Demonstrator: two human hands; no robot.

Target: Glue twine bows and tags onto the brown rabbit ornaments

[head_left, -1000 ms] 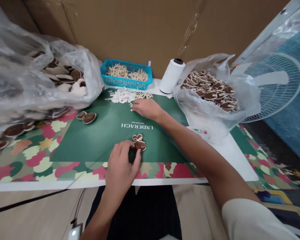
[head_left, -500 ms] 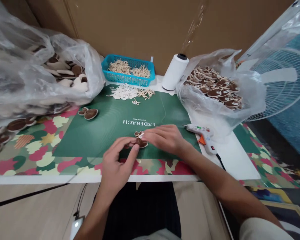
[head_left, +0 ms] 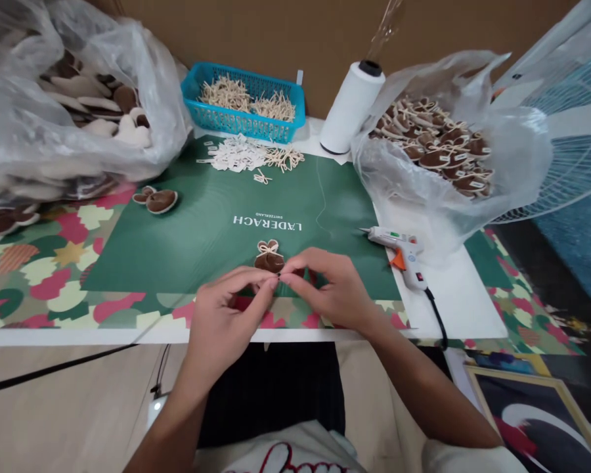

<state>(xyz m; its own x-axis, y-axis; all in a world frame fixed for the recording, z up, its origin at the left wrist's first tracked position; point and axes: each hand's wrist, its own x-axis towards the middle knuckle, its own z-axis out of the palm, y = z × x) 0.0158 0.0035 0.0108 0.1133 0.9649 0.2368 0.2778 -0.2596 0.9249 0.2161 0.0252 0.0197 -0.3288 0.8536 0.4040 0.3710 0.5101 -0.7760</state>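
Observation:
A brown felt bunny-shaped piece (head_left: 268, 261) with a pale edge and a cream string bow lies on the green mat (head_left: 201, 243), ears pointing away from me. Just in front of it my two hands meet fingertip to fingertip. My left hand (head_left: 229, 312) is closed in a thumb-and-finger pinch. Opposite it, my right hand (head_left: 337, 289) pinches as well. A tiny dark speck shows between the fingertips, too small to name. Beyond the mat's lettering are a pile of white tags (head_left: 239, 154), several cream string bows (head_left: 284, 158) and one loose bow (head_left: 262, 177).
A glue gun (head_left: 398, 253) lies at the right. Behind are a blue basket (head_left: 241, 127) of cut strings and a white thread cone (head_left: 352, 108). Plastic bags of brown pieces stand left (head_left: 142, 148) and right (head_left: 398, 174), the latter before a fan (head_left: 576, 151). Another bunny piece (head_left: 161, 201) lies left.
My fingers have come off the bunny piece, which now lies on the mat beyond them. Both hands have drawn together into a pinch nearer me. The camera view has shifted slightly.

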